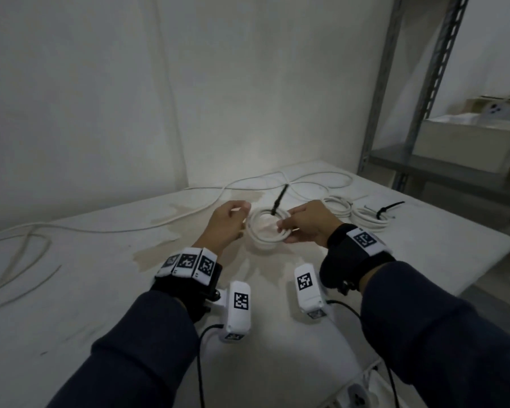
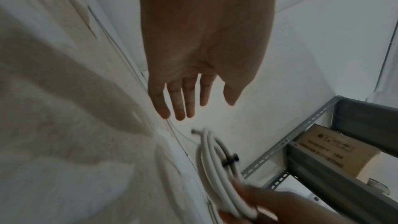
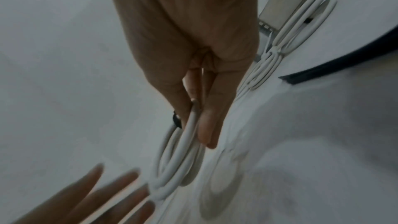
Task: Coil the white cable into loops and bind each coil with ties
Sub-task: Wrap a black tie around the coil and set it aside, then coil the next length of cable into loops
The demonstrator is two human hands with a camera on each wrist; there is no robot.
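Fingers (image 3: pixel 203 125) of the right hand (image 1: pixel 308 223) pinch the near-right rim of the white cable coil (image 1: pixel 265 229), held just above the table (image 1: pixel 424 251); a black tie (image 1: pixel 278 200) projects from its far side. Left hand (image 1: pixel 226 223), fingers straight and apart, sits just beside the coil's left edge. Two bound coils (image 1: pixel 355 213) lie to the right; loose cable (image 1: pixel 189 214) trails behind.

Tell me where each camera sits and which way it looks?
Head: worn up top, looks down at both sleeves, the left hand, the right hand and the coil.
Left wrist: looks along the open left hand at the coil.
Right wrist: looks along the right hand gripping the coil.
All views share the coil.
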